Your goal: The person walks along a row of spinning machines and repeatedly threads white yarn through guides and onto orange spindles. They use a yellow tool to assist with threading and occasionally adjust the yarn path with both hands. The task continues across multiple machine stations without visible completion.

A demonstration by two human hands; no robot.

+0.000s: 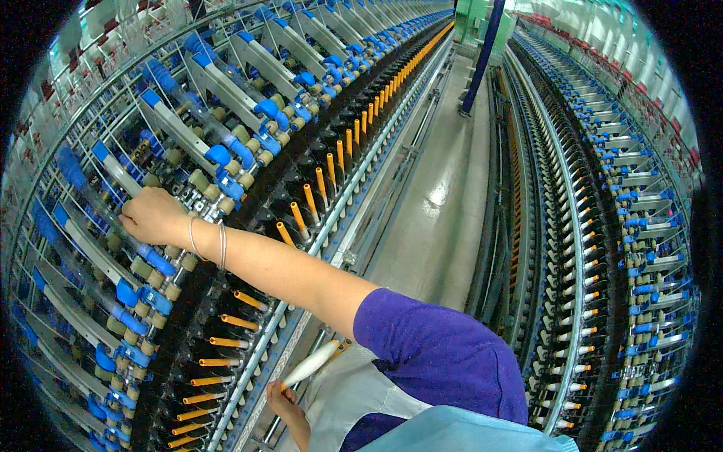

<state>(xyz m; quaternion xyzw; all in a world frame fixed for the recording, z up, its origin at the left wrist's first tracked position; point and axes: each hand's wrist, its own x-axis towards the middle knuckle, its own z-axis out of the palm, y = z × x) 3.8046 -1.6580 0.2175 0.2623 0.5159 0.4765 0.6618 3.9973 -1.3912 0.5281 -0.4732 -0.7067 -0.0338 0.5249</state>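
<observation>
spinning frame rollers (162,260) under outstretched right hand (153,216)

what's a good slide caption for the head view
Right hand reaches into a spinning machine's rollers while left hand holds a white yarn bobbin.

Bright, even overhead light, cool blue-green cast. Glare patches on glossy grey aisle floor (440,196). Strong fisheye bending, black vignette at corners. Far machine rows soft; shadows faint.

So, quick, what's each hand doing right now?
Left hand: closed on a white bobbin.
Right hand: fingers curled on the machine's rollers; a grip cannot be told.
</observation>
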